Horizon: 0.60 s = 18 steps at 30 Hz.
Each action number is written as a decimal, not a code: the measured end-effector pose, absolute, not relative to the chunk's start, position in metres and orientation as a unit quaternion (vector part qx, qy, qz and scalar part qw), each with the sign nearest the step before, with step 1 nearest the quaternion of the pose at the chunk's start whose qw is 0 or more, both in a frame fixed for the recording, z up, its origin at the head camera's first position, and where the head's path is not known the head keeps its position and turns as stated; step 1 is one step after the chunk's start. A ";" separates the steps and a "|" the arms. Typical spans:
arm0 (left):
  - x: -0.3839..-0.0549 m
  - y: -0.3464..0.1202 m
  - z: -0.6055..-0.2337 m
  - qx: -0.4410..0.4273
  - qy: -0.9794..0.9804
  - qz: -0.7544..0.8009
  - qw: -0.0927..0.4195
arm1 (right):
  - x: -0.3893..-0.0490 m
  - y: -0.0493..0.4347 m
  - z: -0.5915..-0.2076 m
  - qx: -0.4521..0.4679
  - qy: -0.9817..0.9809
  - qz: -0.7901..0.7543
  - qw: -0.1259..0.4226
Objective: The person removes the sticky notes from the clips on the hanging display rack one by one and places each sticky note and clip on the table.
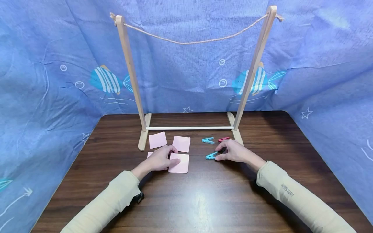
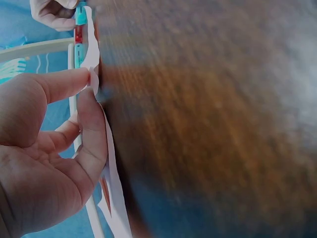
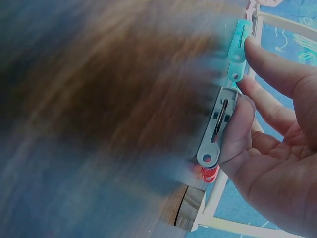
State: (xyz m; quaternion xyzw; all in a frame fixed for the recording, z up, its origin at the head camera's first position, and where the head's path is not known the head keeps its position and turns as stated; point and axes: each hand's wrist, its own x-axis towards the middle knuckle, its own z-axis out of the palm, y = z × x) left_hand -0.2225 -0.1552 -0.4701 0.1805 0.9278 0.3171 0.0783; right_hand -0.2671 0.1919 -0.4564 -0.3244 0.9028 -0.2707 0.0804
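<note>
On the table lie several pale pink cloth-like squares. My left hand [image 1: 161, 157] pinches the near right pink square [image 1: 183, 166]; the left wrist view shows its edge [image 2: 93, 79] bunched between thumb and index finger. Behind it lie a far right square [image 1: 182, 142] and a far left square [image 1: 157, 139]; another is mostly under the hand. My right hand [image 1: 235, 151] pinches the handle end of the near light-blue clothespin [image 1: 211, 156]. A grey clothespin [image 3: 215, 129] lies beside its lower fingers. Farther back are another light-blue clothespin [image 1: 208, 140] and a red clothespin [image 1: 223, 139].
A wooden stand [image 1: 131, 68] rises behind the squares and clothespins, with a white bar [image 1: 189, 128] low across it. A sagging rope [image 1: 189, 42] joins its two post tops. Blue fish-printed cloth [image 1: 186, 81] hangs around the dark wood table [image 1: 262, 200].
</note>
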 end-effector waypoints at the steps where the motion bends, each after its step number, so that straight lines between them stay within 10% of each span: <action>1: -0.223 -0.155 -0.471 0.179 0.928 0.317 0.078 | -0.268 0.192 -0.457 -0.323 0.903 -0.270 0.080; 18: -0.220 -0.156 -0.476 0.155 0.910 0.374 0.087 | -0.266 0.194 -0.460 -0.314 0.894 -0.307 0.088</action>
